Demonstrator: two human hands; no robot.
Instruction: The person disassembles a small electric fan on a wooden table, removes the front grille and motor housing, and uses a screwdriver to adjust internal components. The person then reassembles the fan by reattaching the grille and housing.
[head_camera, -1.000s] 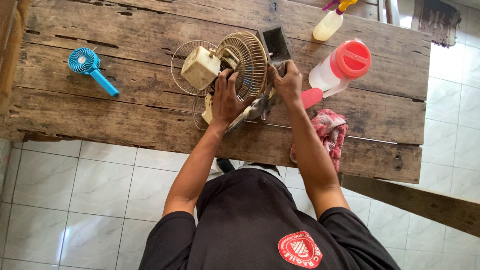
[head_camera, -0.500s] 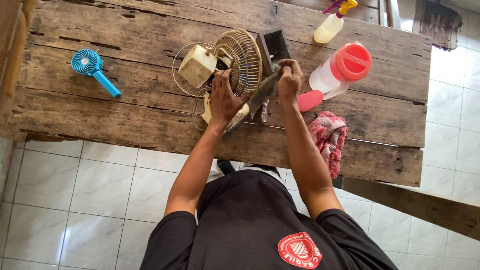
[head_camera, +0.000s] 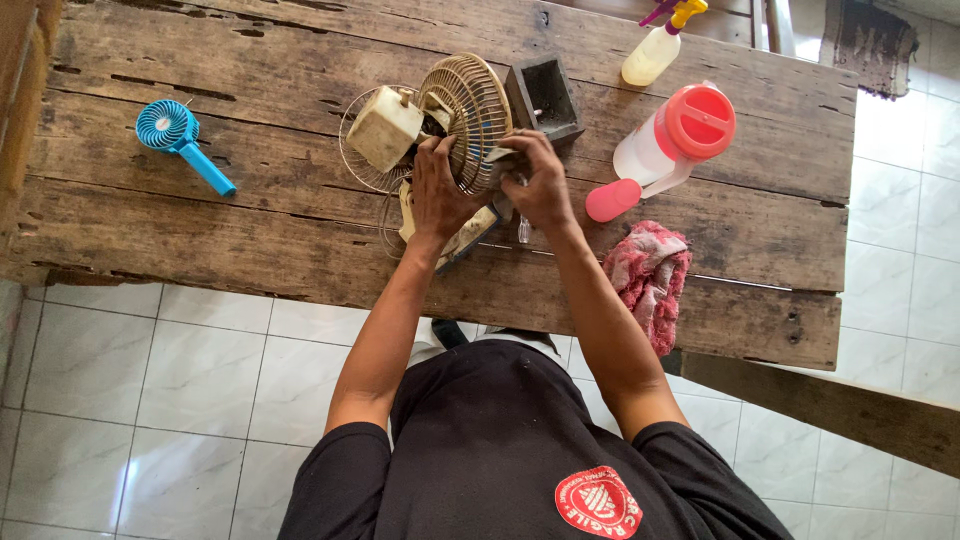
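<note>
A rough, cracked wooden plank table is seen from above, filling the upper half of the frame, with pale glossy floor tiles below it. At upper centre a small dusty cream-coloured desk fan is being worked on: its round ribbed plastic grille stands on edge, a boxy cream motor housing sits to its left, and a thin wire guard lies flat behind. The left hand is pressed against the lower part of the grille, fingers curled round its rim. The right hand is closed on the grille's right edge; whether something small is pinched in it cannot be told. Just right of the grille, a dark square open box stands touching or almost touching the fan. Further right a white plastic jug with a round red lid lies near a pink cap, and a pale spray bottle with a yellow nozzle sits at the top edge. A crumpled red and white rag hangs over the near table edge beside the right forearm. At upper left, well apart, a blue handheld fan lies flat, with bare planks between it and the hands. A person's black shirt fills the lower centre.
</note>
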